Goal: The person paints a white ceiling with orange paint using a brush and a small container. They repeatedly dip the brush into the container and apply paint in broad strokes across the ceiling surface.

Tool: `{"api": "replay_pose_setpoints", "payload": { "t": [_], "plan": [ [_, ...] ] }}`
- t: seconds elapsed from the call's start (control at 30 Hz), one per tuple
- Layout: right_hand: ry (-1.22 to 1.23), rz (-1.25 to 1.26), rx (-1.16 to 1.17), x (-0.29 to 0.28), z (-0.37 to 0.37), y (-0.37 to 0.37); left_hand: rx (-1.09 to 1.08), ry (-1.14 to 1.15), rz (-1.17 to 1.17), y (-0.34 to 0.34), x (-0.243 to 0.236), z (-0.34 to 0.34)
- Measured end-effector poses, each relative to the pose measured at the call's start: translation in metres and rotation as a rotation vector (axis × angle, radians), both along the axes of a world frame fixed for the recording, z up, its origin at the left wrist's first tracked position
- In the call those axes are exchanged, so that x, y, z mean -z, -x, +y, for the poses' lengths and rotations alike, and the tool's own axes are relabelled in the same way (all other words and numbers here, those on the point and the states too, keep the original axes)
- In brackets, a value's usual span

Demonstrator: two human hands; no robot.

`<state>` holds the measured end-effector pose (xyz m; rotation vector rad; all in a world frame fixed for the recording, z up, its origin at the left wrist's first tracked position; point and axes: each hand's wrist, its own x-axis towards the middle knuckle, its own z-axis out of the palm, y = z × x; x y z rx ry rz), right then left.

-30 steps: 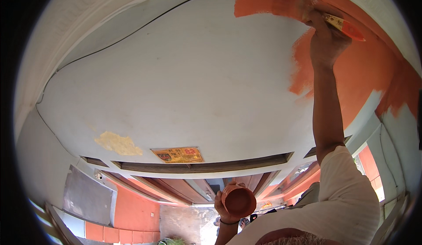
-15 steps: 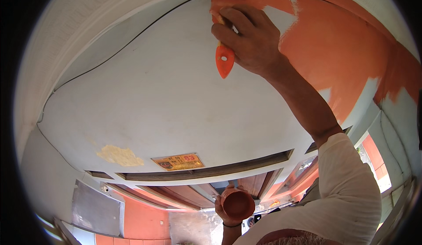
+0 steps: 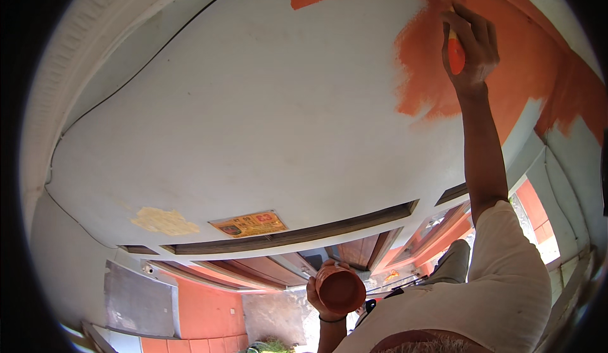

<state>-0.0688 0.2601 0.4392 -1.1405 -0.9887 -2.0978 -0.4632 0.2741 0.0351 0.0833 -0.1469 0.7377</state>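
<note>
High on the right of the wall, my right hand [image 3: 478, 52] is closed round a paintbrush [image 3: 456, 55] with an orange, pointed handle. Its bristles reach up to the orange-painted area and are hard to make out against it. Low in the view, my left hand [image 3: 316, 302] is wrapped round a round paint cup [image 3: 341, 291] with reddish-orange paint inside. The wall [image 3: 253, 119] is pale grey, with orange paint [image 3: 424, 68] covering its upper right part in ragged-edged strokes.
A black cable [image 3: 158, 52] runs along the wall's upper left. Below are a small yellow-orange plate [image 3: 248, 224], a bare yellowish patch [image 3: 166, 221] and a long dark vent slot [image 3: 297, 231]. Wooden door panels [image 3: 361, 252] lie under it. A grey board [image 3: 140, 299] stands at lower left.
My right hand has moved the paintbrush rightward from the upper middle of the wall. The orange area now has a differently shaped left edge. My left hand still holds the cup in nearly the same place.
</note>
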Motion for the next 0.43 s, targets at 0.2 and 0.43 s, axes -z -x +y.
{"api": "replay_pose_setpoints", "payload": {
  "t": [0.2, 0.43],
  "plan": [
    [0.186, -0.137, -0.290, 0.007, 0.050, 0.065, 0.012, 0.051, -0.014, -0.003, -0.002, -0.006],
    [0.349, -0.303, -0.665, -0.040, 0.065, 0.054, 0.004, 0.034, -0.097, -0.007, 0.013, -0.010]
  ]
}}
